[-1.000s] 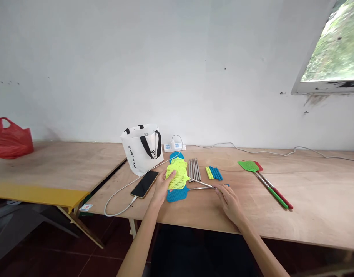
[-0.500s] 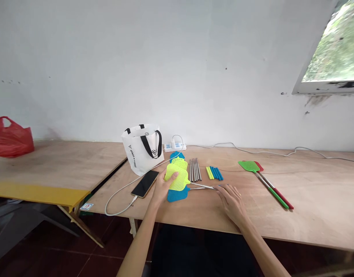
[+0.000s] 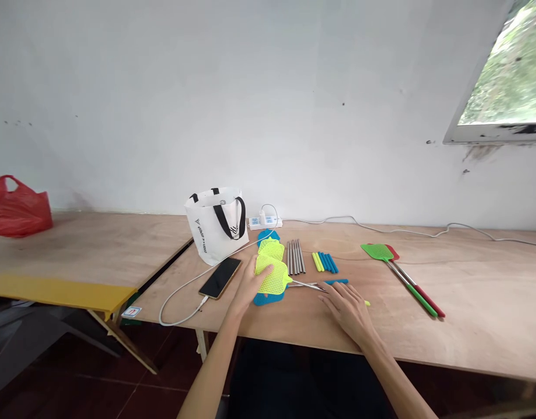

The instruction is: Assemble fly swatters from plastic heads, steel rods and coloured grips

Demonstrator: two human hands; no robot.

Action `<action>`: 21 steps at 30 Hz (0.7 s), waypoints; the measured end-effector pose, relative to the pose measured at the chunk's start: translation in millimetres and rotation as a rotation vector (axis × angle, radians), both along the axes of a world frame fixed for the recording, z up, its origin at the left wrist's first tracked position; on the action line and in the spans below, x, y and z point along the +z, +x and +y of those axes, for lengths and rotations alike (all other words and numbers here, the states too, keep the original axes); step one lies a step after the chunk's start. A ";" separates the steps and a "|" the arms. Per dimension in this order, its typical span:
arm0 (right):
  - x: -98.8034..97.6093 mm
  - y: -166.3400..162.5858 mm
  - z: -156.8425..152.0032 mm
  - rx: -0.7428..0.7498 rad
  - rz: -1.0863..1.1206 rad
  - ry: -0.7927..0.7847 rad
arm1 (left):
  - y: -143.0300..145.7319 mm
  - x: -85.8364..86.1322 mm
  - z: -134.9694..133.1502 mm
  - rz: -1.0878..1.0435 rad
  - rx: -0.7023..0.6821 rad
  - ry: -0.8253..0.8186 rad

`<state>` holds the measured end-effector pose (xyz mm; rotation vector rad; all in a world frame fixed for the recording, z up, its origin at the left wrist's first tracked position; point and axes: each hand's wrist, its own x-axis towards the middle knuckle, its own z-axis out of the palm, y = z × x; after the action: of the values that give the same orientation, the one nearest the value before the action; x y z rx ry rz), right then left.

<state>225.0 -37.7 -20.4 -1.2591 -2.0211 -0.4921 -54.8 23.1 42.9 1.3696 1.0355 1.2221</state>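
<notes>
My left hand (image 3: 250,286) is closed on the mesh head of a yellow fly swatter (image 3: 273,276), thumb on top. From that head a metal rod runs right and passes under my right hand (image 3: 347,306). The fingers of this hand curl over the handle, and its yellow tip peeks out beyond the knuckles. Partly covered by the yellow head lies a blue fly swatter (image 3: 268,299), its blue grip showing just above my right fingers. Farther back, loose yellow swatter heads (image 3: 271,249) overlap a blue one (image 3: 268,234).
Several metal tubes (image 3: 296,257) lie beside short blue grips (image 3: 327,262) and yellow grips (image 3: 318,262). Green (image 3: 378,251) and red swatters (image 3: 425,298) rest at right. A phone (image 3: 220,278) on a cable, a white bag (image 3: 215,227) and a power strip (image 3: 265,222) occupy the left side.
The yellow swatter's head has shifted slightly right and down with my left hand. My right hand has moved slightly, and the blue grip and the yellow handle tip now show around it.
</notes>
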 end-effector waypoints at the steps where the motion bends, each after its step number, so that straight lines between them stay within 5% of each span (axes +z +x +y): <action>1: -0.4 0.2 0.1 -0.005 -0.007 0.006 | 5.3 -1.3 -1.0 -0.006 -0.001 -0.024; 12: -1.8 0.3 -6.8 -0.074 -0.061 0.042 | 28.3 -9.8 -13.0 0.030 -0.176 -0.138; 21: -2.6 0.5 -5.8 -0.036 -0.055 0.014 | 14.7 -7.6 -9.5 0.176 -0.302 0.121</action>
<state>225.5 -43.5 -23.1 -1.2885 -2.0399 -0.5626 -40.1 13.6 35.3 1.6836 0.8450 0.9659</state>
